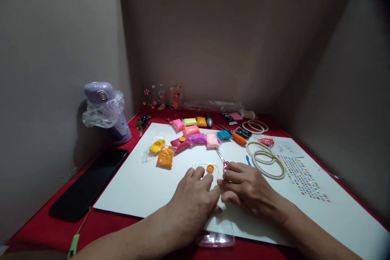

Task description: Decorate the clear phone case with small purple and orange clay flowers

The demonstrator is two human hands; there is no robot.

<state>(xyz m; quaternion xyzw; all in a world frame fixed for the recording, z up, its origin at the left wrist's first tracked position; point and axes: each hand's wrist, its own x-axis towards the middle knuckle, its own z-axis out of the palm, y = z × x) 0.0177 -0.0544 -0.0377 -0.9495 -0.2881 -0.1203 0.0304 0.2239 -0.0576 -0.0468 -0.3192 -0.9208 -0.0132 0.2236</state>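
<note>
A clear phone case (227, 223) lies at the front of the white board, partly hidden under my hands. An orange clay flower (210, 168) sits near its far end. My left hand (196, 193) rests over the case with its fingers bent; whether it pinches anything is hidden. To its right, my right hand (243, 187) has its fingertips near the case's right edge, close to the left fingers, and what lies between them cannot be made out. Red-handled scissors (224, 163) lie just beyond the right hand.
Colourful clay packets (198, 139) spread across the board's far side. Tape rings (268, 164) and a gem sheet (301, 176) lie to the right. At the left are a black phone (88, 183) and a purple bottle (120, 128). Decorated cases (176, 96) stand behind.
</note>
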